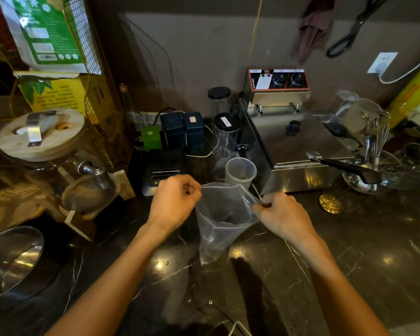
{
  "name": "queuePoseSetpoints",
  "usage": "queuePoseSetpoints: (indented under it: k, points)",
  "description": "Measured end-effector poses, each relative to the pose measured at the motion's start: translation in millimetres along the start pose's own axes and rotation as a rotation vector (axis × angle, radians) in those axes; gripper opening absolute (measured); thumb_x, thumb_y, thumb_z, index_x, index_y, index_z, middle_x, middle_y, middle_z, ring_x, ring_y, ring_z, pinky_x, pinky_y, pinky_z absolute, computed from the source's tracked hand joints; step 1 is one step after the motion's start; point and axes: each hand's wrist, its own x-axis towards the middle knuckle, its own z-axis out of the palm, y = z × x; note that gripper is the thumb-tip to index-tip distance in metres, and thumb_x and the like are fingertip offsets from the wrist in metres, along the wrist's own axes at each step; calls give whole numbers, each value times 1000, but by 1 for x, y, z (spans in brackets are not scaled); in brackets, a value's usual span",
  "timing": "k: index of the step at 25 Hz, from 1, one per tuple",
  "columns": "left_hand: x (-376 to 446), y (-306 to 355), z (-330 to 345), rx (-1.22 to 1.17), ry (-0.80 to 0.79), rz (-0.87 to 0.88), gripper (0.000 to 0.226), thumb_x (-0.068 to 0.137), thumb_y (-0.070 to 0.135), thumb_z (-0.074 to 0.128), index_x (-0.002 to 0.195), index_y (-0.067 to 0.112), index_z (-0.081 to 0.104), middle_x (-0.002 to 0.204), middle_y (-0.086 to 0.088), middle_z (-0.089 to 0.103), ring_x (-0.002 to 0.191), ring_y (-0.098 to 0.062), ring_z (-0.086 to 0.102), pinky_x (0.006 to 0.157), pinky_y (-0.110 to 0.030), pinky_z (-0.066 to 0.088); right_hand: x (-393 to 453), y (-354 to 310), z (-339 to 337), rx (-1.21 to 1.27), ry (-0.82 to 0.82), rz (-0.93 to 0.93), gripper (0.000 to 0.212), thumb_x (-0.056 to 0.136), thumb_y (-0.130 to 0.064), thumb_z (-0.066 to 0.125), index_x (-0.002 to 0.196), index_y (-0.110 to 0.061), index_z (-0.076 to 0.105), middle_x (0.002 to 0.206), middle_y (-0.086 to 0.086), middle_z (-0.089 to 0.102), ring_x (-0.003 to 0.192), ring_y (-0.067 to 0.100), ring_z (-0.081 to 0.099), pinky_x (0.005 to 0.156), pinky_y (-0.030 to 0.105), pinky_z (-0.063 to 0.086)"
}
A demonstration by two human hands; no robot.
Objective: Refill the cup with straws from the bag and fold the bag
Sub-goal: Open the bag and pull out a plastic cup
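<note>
The left hand [174, 202] pinches the left edge of the bag's mouth between curled fingers. The clear plastic bag [222, 221] hangs open between both hands, above the dark marble counter [349, 251]. The right hand [283, 215] pinches the right edge likewise. The translucent cup [240, 171] stands upright just behind the bag.

We see a clear bag [224, 221], a frosted clear cup [240, 171], a dark tabletop [349, 251] veined white like marble, a green box [151, 138], a yellow mesh rack [102, 98] and a gold disc [329, 203].
</note>
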Motion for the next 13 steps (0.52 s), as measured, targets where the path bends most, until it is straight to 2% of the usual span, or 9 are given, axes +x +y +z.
queuePoseSetpoints:
  k: [2, 4, 7, 9, 11, 13]
  points:
    - [-1, 6, 4, -28, -110, 89, 15, 92, 15, 72, 88, 28, 77, 83, 11, 71, 71, 1, 67, 69, -20, 56, 1, -7, 2, -1, 52, -46, 34, 94, -50, 64, 74, -22, 63, 67, -4, 65, 67, 15, 64, 62, 34, 44]
    - [0, 8, 8, -37, -147, 125, 14, 94, 19, 72, 90, 32, 76, 86, 13, 70, 72, 3, 66, 69, -18, 57, 4, -12, 4, 20, 104, -96, 33, 97, -45, 63, 73, -22, 62, 67, -3, 65, 68, 17, 64, 67, 41, 53]
    - [7, 1, 8, -13, -11, 62, 7, 95, 27, 71, 95, 32, 76, 90, 12, 71, 79, -3, 69, 76, -36, 63, 5, -5, 1, 61, 115, -80, 32, 96, -33, 63, 71, -14, 66, 67, 5, 67, 68, 24, 67, 72, 50, 59]
    - [9, -1, 4, -10, 56, 7, 5, 93, 34, 73, 96, 33, 76, 91, 13, 71, 81, -4, 69, 78, -41, 63, 5, 2, -2, 141, 97, -65, 33, 93, -32, 63, 71, -7, 67, 68, 13, 70, 68, 29, 70, 69, 53, 60]
    - [5, 6, 3, -6, 66, 26, 21, 89, 39, 77, 108, 32, 73, 104, 12, 68, 88, -4, 67, 82, -35, 62, 2, 2, -1, 277, 99, -70, 31, 93, -24, 64, 71, -2, 68, 65, 13, 72, 64, 27, 72, 65, 47, 62]
    - [-2, 18, 6, -18, 16, 130, 35, 85, 46, 78, 115, 31, 69, 121, 8, 59, 103, -4, 61, 88, -27, 56, 0, -1, 1, 428, 116, -50, 29, 95, -15, 63, 68, -4, 69, 58, 5, 70, 55, 15, 68, 56, 29, 60]
